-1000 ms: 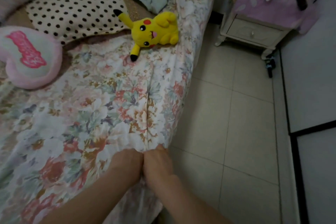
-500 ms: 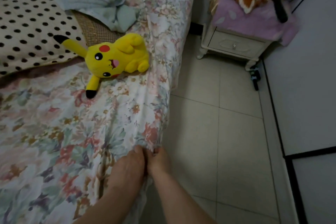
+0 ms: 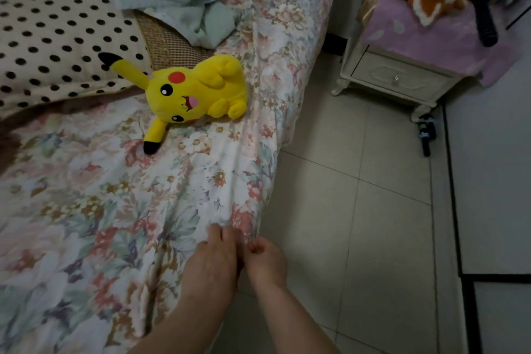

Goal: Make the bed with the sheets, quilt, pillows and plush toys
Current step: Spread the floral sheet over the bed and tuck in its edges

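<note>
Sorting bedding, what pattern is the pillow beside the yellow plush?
The pillow is cream with black polka dots; head view.

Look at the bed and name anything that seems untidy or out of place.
The yellow plush toy lies tipped on its side on the floral sheet, and a pale blue cloth sits crumpled in a heap beside the polka-dot pillow.
</note>
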The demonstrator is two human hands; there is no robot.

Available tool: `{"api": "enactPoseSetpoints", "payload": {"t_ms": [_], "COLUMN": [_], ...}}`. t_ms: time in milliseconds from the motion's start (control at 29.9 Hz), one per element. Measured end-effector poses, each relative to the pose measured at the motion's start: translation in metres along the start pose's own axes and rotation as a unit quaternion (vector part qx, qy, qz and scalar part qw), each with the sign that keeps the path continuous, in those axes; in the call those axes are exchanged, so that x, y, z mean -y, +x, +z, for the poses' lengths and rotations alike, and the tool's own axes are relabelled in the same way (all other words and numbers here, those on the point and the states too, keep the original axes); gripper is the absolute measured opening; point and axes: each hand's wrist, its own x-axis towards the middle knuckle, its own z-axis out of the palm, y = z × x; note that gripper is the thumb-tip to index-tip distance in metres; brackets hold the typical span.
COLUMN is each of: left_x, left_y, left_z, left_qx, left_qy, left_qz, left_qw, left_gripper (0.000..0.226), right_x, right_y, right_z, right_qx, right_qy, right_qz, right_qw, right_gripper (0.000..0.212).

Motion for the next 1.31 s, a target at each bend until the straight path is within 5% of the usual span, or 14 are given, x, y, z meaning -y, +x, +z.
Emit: {"api": "enactPoseSetpoints", "payload": {"t_ms": [134, 335, 569, 1038, 1305], "left_x": [0.004, -0.031, -0.034, -0.09, -0.108], "left_y": [-0.002, 0.005, 0.064, 0.267, 0.323], "left_z": [0.007, 0.008, -0.066, -0.12, -0.113], "left_qx": [0.007, 0.12, 0.007, 0.001, -0.009], "left_qy": [-0.001, 0.06, 0.062, 0.089, 0.083], "left_qz": [0.014, 0.092, 0.058, 0.089, 0.069], "left_qw": [1.0, 0.987, 0.996, 0.992, 0.994], "left_gripper": [0.029, 0.028, 0.041, 0.03, 0.025], "right_x": [-0.01, 0.01, 0.092, 0.169, 0.174], "right_y": [-0.003, 0.002, 0.034, 0.196, 0.278], "right_z": [-0.011, -0.039, -0.079, -0.136, -0.105], "right_qx": [-0.03, -0.06, -0.077, -0.094, 0.02], "right_qy": [0.009, -0.118, -0.109, -0.095, -0.021], "right_qz": [0.008, -0.015, -0.145, -0.011, 0.054], "right_qw": [0.999, 0.991, 0.98, 0.991, 0.998], "right_gripper": [0.036, 0.024, 0.012, 0.02, 0.041]}}
